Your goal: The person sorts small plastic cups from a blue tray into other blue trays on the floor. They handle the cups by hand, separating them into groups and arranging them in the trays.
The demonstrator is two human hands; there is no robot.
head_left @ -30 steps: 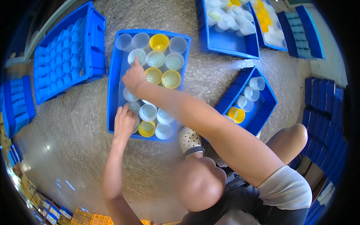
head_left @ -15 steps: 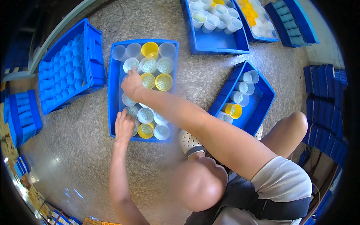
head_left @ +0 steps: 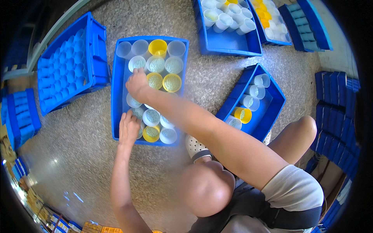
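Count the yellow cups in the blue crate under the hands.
4 in the crate: one in the top row, two side by side mid-crate, one at the bottom. The arm may hide others.

Left of the grip, an empty blue compartment crate (head_left: pixel 68 68) rests tilted on the speckled floor (head_left: pixel 74 163). Further left, a stack of blue trays (head_left: pixel 21 114) lies near the rim of the view. Right of the grip, a second blue crate (head_left: pixel 272 112) holds several white cups and one yellow cup (head_left: pixel 244 115). Up and to the right, a third blue crate (head_left: pixel 229 44) contains white cups. Beyond it, a crate of orange cups (head_left: pixel 268 17) stands beside stacked blue trays (head_left: pixel 307 23).
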